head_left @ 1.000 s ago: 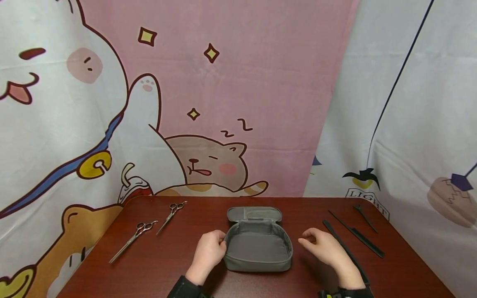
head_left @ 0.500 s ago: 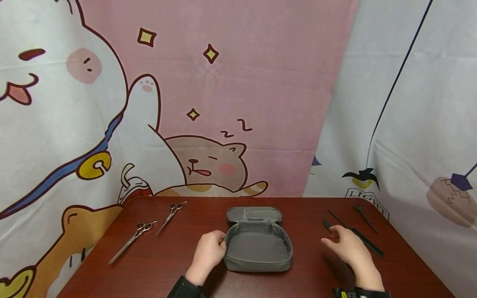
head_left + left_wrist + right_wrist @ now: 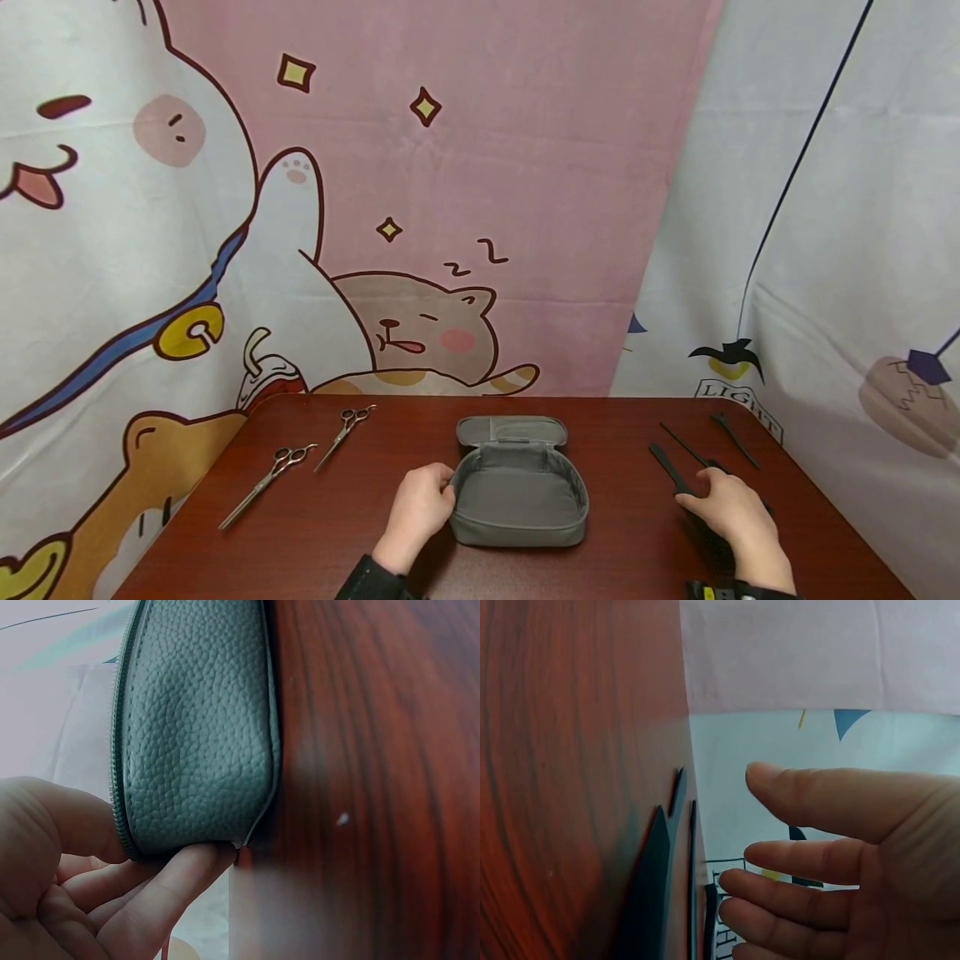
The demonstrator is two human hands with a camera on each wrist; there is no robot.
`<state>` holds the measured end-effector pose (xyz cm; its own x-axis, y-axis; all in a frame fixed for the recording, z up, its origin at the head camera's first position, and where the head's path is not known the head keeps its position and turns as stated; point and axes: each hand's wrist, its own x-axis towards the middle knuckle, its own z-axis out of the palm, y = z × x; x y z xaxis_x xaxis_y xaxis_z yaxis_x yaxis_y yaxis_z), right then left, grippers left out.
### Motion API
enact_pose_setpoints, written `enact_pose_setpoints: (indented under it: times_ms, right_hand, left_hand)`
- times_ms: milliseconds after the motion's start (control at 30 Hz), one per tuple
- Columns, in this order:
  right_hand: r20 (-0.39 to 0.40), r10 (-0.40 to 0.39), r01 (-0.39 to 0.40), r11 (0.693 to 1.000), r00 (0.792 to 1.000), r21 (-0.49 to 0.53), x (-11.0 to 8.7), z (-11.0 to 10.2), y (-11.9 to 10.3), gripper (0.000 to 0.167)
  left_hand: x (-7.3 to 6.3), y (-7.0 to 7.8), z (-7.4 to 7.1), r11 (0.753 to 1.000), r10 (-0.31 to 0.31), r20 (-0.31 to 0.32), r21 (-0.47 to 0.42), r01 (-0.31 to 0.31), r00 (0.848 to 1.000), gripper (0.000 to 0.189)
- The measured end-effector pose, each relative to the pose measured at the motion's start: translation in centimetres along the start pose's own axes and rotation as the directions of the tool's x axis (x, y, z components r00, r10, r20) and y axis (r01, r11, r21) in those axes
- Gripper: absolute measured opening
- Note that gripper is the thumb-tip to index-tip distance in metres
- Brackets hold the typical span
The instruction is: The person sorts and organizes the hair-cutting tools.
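A grey zippered case (image 3: 521, 533) stands on the table with its lid (image 3: 517, 430) folded back and its inside bare. My left hand (image 3: 417, 504) pinches its left wall; in the left wrist view the thumb lies at the zipper edge and a finger (image 3: 176, 889) against the pebbled side. On the right, my right hand (image 3: 735, 512) is over a long black flat tool (image 3: 663, 460) and a black tail comb (image 3: 684, 443), hiding their near parts. The right wrist view shows its fingers (image 3: 802, 859) extended and apart, beside the black tool (image 3: 649, 892).
Two pairs of silver scissors lie at the left, the nearer (image 3: 266, 485) larger-looking than the farther (image 3: 343, 439). A slim dark hair clip (image 3: 735, 440) is at the back right. Behind the brown table (image 3: 615, 433) hangs a printed cloth (image 3: 540, 167).
My right hand has moved right, away from the case, and now is over the black tools. The left hand and the case have stayed in place.
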<state>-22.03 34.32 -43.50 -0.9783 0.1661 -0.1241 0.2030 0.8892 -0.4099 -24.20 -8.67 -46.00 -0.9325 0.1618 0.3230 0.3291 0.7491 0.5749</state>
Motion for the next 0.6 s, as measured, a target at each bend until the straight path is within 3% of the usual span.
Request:
enact_pose_setpoints:
  times_ms: [367, 600]
  right_hand:
    - [0.132, 0.114, -0.112, 0.993, 0.985, -0.022, -0.1, -0.2, 1.4, 0.072]
    - [0.199, 0.133, -0.126, 0.991, 0.971, -0.047, 0.2, -0.1, 1.8, 0.065]
  left_hand:
    - [0.0, 0.0, 0.1, 1.000, 0.008, -0.006, -0.001, -0.008, 1.000, 0.010]
    - [-0.1, 0.0, 0.0, 1.000, 0.016, -0.009, -0.001, -0.016, 1.000, 0.009]
